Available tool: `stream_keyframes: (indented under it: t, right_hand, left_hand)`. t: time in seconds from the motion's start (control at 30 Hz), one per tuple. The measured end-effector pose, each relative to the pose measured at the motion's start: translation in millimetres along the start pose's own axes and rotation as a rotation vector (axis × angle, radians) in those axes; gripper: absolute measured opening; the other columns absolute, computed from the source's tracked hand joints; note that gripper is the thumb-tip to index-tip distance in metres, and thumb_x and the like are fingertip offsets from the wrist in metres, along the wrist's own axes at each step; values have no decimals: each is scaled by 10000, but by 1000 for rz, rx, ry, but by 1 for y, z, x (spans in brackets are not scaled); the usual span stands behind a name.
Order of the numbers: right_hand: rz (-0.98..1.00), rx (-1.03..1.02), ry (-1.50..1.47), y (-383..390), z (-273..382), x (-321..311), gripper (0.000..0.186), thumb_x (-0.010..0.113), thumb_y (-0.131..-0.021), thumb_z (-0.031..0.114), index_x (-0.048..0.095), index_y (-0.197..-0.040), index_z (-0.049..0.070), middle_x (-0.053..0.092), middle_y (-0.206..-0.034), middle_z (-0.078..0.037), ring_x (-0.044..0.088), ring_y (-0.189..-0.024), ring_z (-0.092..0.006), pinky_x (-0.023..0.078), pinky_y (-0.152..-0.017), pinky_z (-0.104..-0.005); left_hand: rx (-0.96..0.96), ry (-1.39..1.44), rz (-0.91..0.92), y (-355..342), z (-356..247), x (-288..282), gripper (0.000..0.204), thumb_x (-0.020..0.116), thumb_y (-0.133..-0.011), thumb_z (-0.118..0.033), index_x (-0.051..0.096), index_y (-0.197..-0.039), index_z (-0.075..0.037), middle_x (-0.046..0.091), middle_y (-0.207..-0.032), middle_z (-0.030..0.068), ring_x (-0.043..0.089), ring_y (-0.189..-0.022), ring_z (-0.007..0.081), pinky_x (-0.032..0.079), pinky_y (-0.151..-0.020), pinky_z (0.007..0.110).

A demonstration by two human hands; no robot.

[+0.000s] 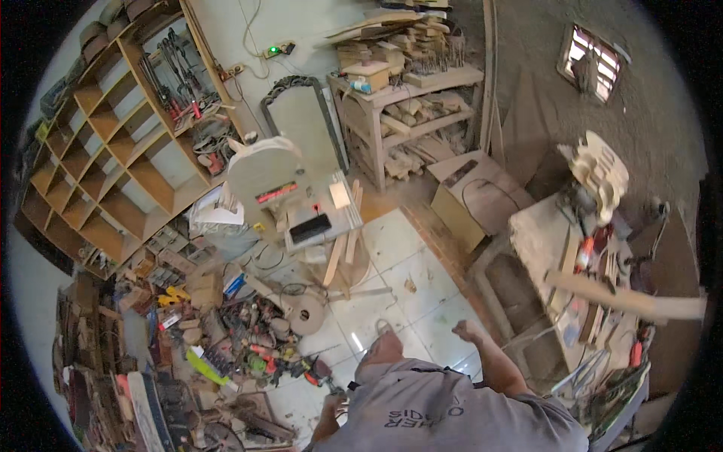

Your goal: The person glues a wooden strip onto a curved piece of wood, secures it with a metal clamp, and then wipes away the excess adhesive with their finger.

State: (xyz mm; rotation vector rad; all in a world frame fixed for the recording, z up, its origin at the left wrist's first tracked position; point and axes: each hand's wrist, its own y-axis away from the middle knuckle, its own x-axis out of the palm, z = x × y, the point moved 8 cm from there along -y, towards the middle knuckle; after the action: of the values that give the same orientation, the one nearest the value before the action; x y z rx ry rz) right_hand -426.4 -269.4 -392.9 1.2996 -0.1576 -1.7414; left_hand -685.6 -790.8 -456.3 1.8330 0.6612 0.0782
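My right hand [468, 331] hangs out over the white tiled floor [425, 305], with its fingers loosely apart and nothing seen in them. Low beside my body is my left hand [334, 407], at the edge of a heap of tools; its fingers are too small and blurred to read. Closest to that hand lies a dark power tool [320, 374] with a red part. Ahead stands a pale band saw [263, 169], with a small wood block [340, 195] and a dark flat object [310, 227] on its table.
Wooden pigeonhole shelves [124, 143] line the left wall. Wood offcuts fill a rack [369, 113] at the back. On the right, a cluttered workbench [538, 233] carries a long wooden piece [602, 292] jutting out. A box-like cabinet [482, 192] stands near it.
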Motion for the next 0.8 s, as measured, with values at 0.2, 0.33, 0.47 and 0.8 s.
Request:
stream_keyframes:
  t: [0.2,0.33,0.47,0.8]
  right_hand:
    - [50,16,226,-31,-63,-31,382,610,-912,405,737,-973,50,730,-932,-153,706,-832,-314,556,-712,-436]
    - [1,448,-554,-47,-62,-57,232,677,-908,229,689,-791,29,643,-630,-84,630,-547,-199,502,-499,-355]
    - [124,394,-370,-113,-79,-64,301,671,-914,320,679,-807,39,642,-647,-74,645,-626,-166,505,-546,-339]
    - [-18,-457,-13,-439,71,-237,214,685,-889,250,714,-919,40,707,-836,-156,686,-719,-295,537,-633,-427]
  left_hand:
    - [398,-288,-399,-82,-199,-97,462,626,-872,-444,697,-907,12,708,-847,226,689,-789,379,514,-727,489]
    - [652,136,-720,-17,-352,-191,373,646,-924,-366,631,-922,7,668,-772,145,640,-715,273,495,-707,399]
    - [1004,622,-869,106,-501,-250,161,583,-993,-174,595,-930,-27,557,-770,2,490,-681,82,423,-620,263]
    - [991,769,-1539,209,-677,-263,374,498,-1046,-280,513,-1295,-2,546,-1343,139,521,-1223,254,410,-1063,421]
